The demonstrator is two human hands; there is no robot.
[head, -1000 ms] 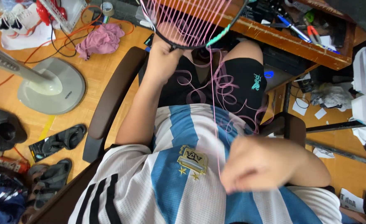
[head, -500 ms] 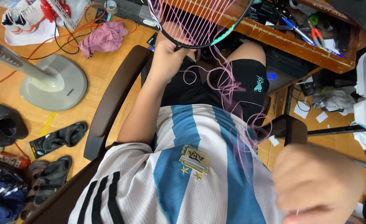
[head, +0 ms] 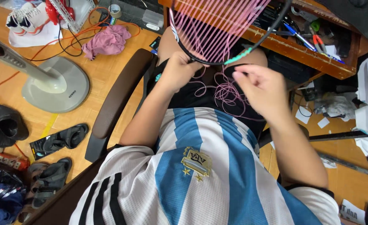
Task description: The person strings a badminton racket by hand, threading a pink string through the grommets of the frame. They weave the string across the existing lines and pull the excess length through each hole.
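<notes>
— What were the hands doing?

— The left hand (head: pixel 180 68) was curled shut around the lower rim of the racket (head: pixel 217 58); the right hand (head: pixel 261 85) was just beside it, its fingers (head: pixel 244 75) pinched together on a strand of pink string (head: pixel 227 89).

— And where was the racket itself?

— It was held up in front of the person, above the lap, its dark frame with a teal patch at the bottom; pink strings ran in lines across its head; the top of it went out of view.

— The loose string?

— It lay in tangled loops on the black shorts (head: pixel 192 93), between the two hands and below the frame; I could not tell where its end was.

— What lay about them?

— The person sat in a chair with a dark armrest (head: pixel 117 100); a striped white and light-blue shirt (head: pixel 200 175) filled the lower view; a wooden bench (head: pixel 313 54) stood behind the racket, with pens and small tools on it.

— And the floor?

— On the wooden floor (head: pixel 100 68) to the left stood a grey fan base (head: pixel 57 89); a pink cloth (head: pixel 107 41) lay near orange cables; black sandals (head: pixel 63 139) and dark shoes (head: pixel 5 125) lay well apart from the chair; white sneakers (head: pixel 25 21) sat at the far corner.
</notes>
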